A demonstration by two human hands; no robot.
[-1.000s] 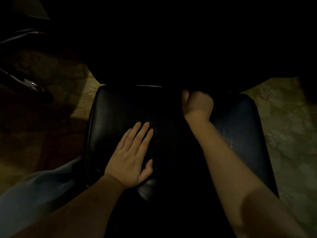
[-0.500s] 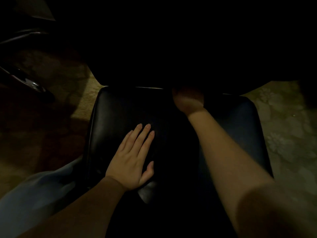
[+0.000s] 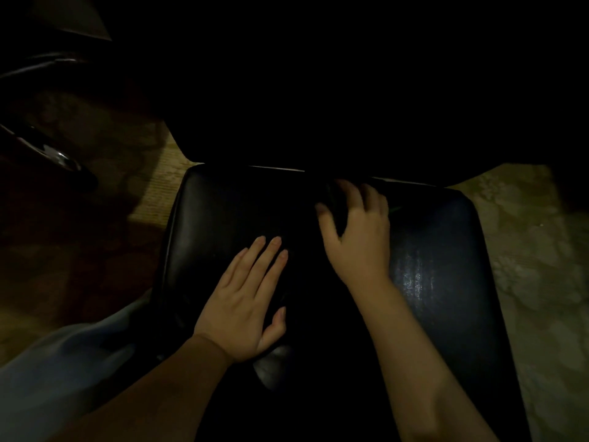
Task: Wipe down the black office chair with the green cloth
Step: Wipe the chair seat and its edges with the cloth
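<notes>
black vinyl seat of the chair fills the middle of the view. the left hand lies flat on it at about 8 o'clock, fingers straight and close together, pressing down. the right hand sits at 12 o'clock by the rear edge, thumb and fingers curled over a dark wad that i take for the cloth; its green is lost in the dimness. a damp sheen shows at 3 o'clock.

likely trouble: the cloth is right at the gap under the backrest and could get pushed in and snag there. an office chair can swivel, so a hard sideways stroke may turn the seat if the left hand eases off. the poor light may hide missed patches, and the backrest is too dark to judge.
</notes>
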